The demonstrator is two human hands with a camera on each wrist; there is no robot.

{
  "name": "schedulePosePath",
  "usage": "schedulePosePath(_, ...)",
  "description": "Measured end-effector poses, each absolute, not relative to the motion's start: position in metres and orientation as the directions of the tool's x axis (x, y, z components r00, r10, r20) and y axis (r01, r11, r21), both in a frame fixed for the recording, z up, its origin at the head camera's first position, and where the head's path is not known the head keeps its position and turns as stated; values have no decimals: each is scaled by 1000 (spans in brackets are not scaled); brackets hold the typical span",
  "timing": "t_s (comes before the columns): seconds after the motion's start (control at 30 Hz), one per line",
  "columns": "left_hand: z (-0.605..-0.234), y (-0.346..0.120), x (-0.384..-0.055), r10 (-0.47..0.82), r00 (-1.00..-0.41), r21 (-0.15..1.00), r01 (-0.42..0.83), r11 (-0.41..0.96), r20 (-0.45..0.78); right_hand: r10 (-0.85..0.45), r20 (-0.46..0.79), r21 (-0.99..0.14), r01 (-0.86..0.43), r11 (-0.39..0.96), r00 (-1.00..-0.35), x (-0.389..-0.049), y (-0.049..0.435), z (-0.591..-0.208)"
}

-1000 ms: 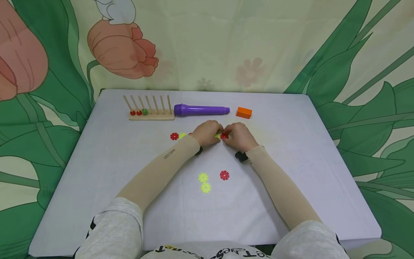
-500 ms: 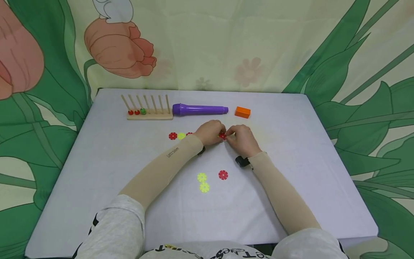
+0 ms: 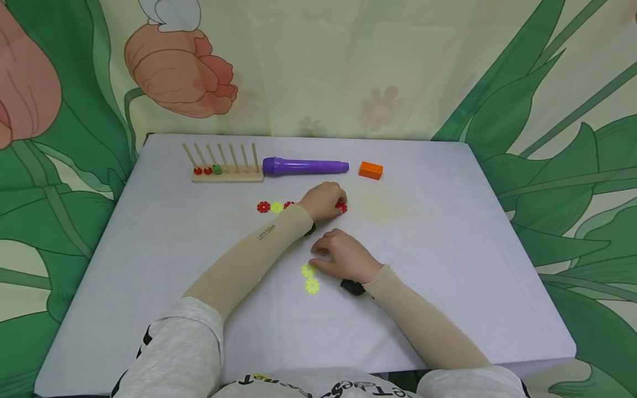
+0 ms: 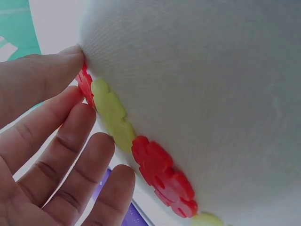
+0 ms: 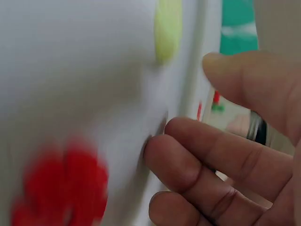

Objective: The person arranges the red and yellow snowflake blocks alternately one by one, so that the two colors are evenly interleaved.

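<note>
My left hand [image 3: 324, 200] pinches a red flower-shaped disc [image 4: 85, 84] between thumb and index finger, at the right end of a row. In the left wrist view a yellow disc [image 4: 113, 115] and another red disc [image 4: 164, 176] follow edge to edge. My left hand and sleeve hide part of this row in the head view. Nearer my body, my right hand [image 3: 346, 257] hovers with thumb and fingers apart, holding nothing. Its thumb is close to the upper of two yellow flower discs [image 3: 312, 286]. A blurred red disc [image 5: 63, 186] lies below the right hand in the right wrist view.
Along the back stand a wooden peg rack [image 3: 228, 177] with red and green beads, a purple microphone-shaped stick [image 3: 306, 166] and an orange block [image 3: 370, 170]. The row's left end shows a red disc [image 3: 264, 207]. A white cloth covers the table [image 3: 448, 249].
My right hand has left the row's right end and moved toward my body, down to the loose yellow discs. My left hand has stayed at the red disc.
</note>
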State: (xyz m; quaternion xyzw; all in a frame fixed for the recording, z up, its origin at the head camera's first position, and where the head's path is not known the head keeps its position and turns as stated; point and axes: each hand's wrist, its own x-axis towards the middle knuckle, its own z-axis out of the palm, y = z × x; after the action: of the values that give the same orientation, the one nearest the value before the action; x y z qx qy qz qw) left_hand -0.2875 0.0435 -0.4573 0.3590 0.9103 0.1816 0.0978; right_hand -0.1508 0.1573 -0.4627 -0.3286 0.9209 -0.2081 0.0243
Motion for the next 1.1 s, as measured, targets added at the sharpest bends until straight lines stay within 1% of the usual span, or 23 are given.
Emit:
schedulePosePath(0.07, -458, 43, -287, 691, -722, 402, 619, 674, -47, -662, 114, -315, -659, 683, -741, -140, 148, -463)
schedulePosePath(0.17, -458, 43, -287, 689, -724, 398, 620, 676, -41, -708, 131, -211, -718, 664, -694, -128, 137, -461)
schedulePosePath(0.27, -459, 43, -287, 687, -726, 397, 620, 677, -38, -724, 138, -163, -737, 656, -675, -119, 129, -460)
schedulePosePath(0.43, -459, 43, -285, 681, -732, 409, 609, 680, -41, -719, 144, -180, -732, 657, -680, -114, 123, -459)
schedulePosePath(0.7, -459, 44, -285, 675, -736, 406, 603, 687, -50, -710, 80, -222, -707, 671, -699, -120, 119, -457)
schedulePosePath(0.8, -459, 45, -285, 674, -736, 409, 599, 689, -56, -717, 72, -201, -714, 671, -694, -123, 119, -457)
schedulePosePath(0.9, -458, 45, -285, 677, -734, 404, 605, 686, -51, -719, 80, -142, -722, 677, -690, -126, 120, -457)
schedulePosePath(1.0, -456, 45, -283, 680, -732, 396, 611, 685, -46, -709, 89, -98, -715, 692, -699, -129, 123, -456)
schedulePosePath(1.1, -454, 45, -282, 676, -735, 395, 609, 688, -45, -689, 92, -117, -695, 709, -719, -134, 130, -454)
